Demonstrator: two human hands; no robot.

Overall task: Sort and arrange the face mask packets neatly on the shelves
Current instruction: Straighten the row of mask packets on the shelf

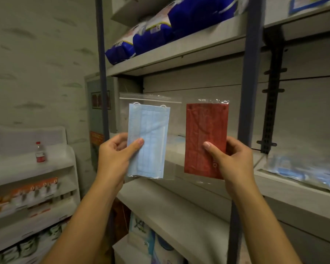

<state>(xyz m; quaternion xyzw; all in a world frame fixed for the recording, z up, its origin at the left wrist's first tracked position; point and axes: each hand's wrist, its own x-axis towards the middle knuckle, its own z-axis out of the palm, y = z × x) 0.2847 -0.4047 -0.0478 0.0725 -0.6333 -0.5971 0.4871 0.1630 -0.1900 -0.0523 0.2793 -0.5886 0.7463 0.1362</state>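
Left hand: I see it pinching the blue mask packet at the lower left edge, thumb on the front, fingers curled behind.
Right hand: pinching the red mask packet at the lower right edge, thumb on the front face.
Manner of holding: both packets are upright, faces toward me, side by side and apart. I judge this a comparison by colour before shelving.
Blue packet contents: a clear zip bag, seal strip at top, holding a pale blue pleated mask with white ear loops showing.
Red packet contents: a tight clear sleeve around a red mask; the print on it is too small to read.
Middle shelf: directly behind the hands; pale blue packets seem to lie on it, blurred.
Right-hand shelf: a loose heap of blue packets in clear wrap, not squared up.
Upper shelf: dark blue bulk bags, lying in a row.
Left rack: a small red-labelled bottle standing alone; boxed goods below.
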